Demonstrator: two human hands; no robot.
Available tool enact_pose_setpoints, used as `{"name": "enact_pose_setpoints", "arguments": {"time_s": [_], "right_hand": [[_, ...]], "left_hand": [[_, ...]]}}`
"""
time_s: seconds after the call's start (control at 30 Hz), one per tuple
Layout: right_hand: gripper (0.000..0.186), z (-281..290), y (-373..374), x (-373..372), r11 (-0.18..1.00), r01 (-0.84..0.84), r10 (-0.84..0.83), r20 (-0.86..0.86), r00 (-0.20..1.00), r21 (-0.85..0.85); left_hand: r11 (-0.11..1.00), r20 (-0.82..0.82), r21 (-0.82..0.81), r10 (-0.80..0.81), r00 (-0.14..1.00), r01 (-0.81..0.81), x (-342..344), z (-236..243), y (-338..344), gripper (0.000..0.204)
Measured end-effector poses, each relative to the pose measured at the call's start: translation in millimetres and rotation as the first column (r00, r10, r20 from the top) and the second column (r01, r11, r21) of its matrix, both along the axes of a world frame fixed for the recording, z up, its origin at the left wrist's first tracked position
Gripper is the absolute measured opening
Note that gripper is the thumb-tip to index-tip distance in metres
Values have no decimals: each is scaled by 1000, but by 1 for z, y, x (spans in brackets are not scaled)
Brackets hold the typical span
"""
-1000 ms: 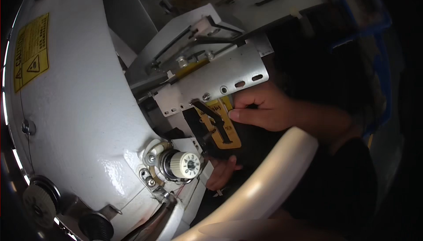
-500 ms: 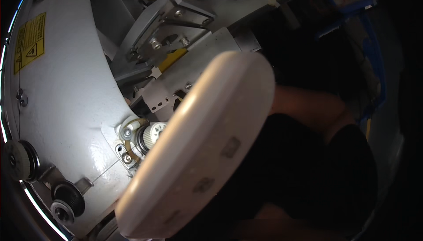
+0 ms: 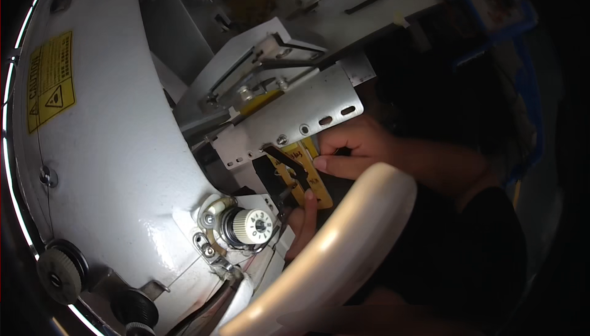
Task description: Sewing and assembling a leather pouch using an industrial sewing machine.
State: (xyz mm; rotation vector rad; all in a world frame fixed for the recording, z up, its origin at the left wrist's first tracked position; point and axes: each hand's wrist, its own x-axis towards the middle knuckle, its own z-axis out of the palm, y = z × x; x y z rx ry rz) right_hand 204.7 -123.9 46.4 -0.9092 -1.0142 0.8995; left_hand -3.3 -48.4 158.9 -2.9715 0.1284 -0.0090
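A yellow slotted plate (image 3: 321, 196) with handwriting on it lies under the sewing machine's metal bracket. A dark bent arm (image 3: 287, 159) crosses over the plate. My right hand (image 3: 359, 148) reaches in from the right, its thumb and forefinger closed on the plate's upper right edge. Of my left hand (image 3: 301, 228) one finger shows, its tip on the plate's lower part. Its other fingers are mostly hidden behind a cream rounded machine part (image 3: 344, 237). The perforated metal bracket (image 3: 295, 111) sits just above both hands.
The white machine body (image 3: 110, 139) fills the left side, with a yellow warning label (image 3: 51, 81). A numbered tension dial (image 3: 253, 226) stands out below my left hand's side, and a black-and-white thread knob (image 3: 61, 274) at lower left. Blue-edged material (image 3: 528, 78) is at upper right.
The view has shifted, and the cream part now lies lower and further right in it. Both hands and the yellow plate, hidden behind it before, now show.
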Motion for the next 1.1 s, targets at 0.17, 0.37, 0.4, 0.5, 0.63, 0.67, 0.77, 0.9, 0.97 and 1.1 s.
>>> {"name": "enact_pose_setpoints", "arguments": {"time_s": [0.17, 0.37, 0.4, 0.5, 0.63, 0.67, 0.77, 0.9, 0.97, 1.1], "right_hand": [[26, 1, 4, 0, 999, 4, -4, -4, 1000, 52], [34, -2, -3, 4, 984, 171, -176, 197, 965, 42], [36, 2, -6, 8, 960, 264, -278, 260, 925, 89], [42, 14, -30, 19, 989, 119, -143, 430, 892, 83], [49, 36, -56, 5, 928, -245, 358, 492, 794, -279], [49, 31, -55, 0, 927, -268, 367, 491, 790, -262], [45, 41, -56, 1, 869, -360, 484, 433, 761, -340], [41, 41, -56, 0, 849, -440, 522, 331, 786, -293], [36, 32, -58, -5, 875, -414, 474, 274, 837, -250], [29, 27, -65, -11, 916, -338, 392, 298, 871, -217]], "left_hand": [[995, -28, -93, 15, 999, -18, -9, 8, 1, 79], [622, 253, -747, 592, 765, -235, -54, -53, -12, 28], [426, 150, -875, 691, 707, -231, -67, -60, -13, 26], [52, -123, -970, 735, 667, -236, -62, -47, -14, 29], [-301, -470, -878, 693, 546, -373, -55, -33, -14, 37], [-276, -557, -811, 635, 536, -516, -52, -23, -11, 37], [-231, -621, -752, 562, 547, -617, -36, -11, -11, 40], [-207, -690, -715, 359, 628, -667, -38, 1, 3, 10], [-203, -650, -752, 382, 656, -627, -43, -11, 2, 9], [-217, -624, -770, 450, 639, -600, -39, -20, -2, 28]]}}
